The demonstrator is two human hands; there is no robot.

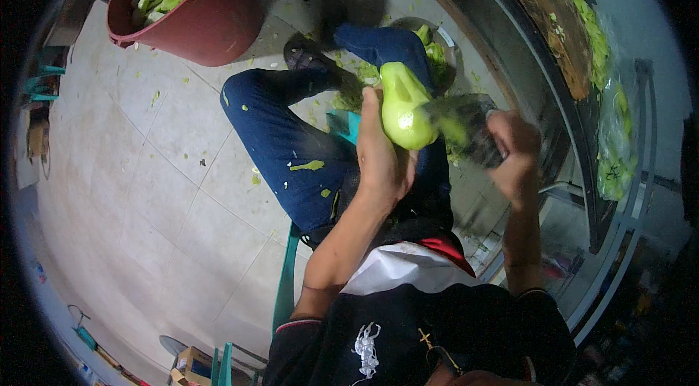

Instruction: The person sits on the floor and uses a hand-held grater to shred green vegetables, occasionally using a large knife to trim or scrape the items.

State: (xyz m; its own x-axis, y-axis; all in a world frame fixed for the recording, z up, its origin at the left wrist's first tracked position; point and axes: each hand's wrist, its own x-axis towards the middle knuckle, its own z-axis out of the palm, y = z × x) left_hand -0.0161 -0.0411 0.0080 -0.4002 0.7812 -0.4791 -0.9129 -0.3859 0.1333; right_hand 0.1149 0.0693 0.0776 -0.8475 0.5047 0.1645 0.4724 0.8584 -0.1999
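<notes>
A pale green chayote [403, 111] is clasped in the left hand [380, 157], fingers wrapped behind it above the lap. The right hand [515, 157] is closed on a blurred peeler [466, 131] just beside. Firm, wet-slick flesh is judged; holding the broad unpeeled end suits.

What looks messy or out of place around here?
Green peel scraps cling to the jeans and more dot the tiled floor. The left hand holds a green squash; the right hand is blurred, working a peeler.
</notes>
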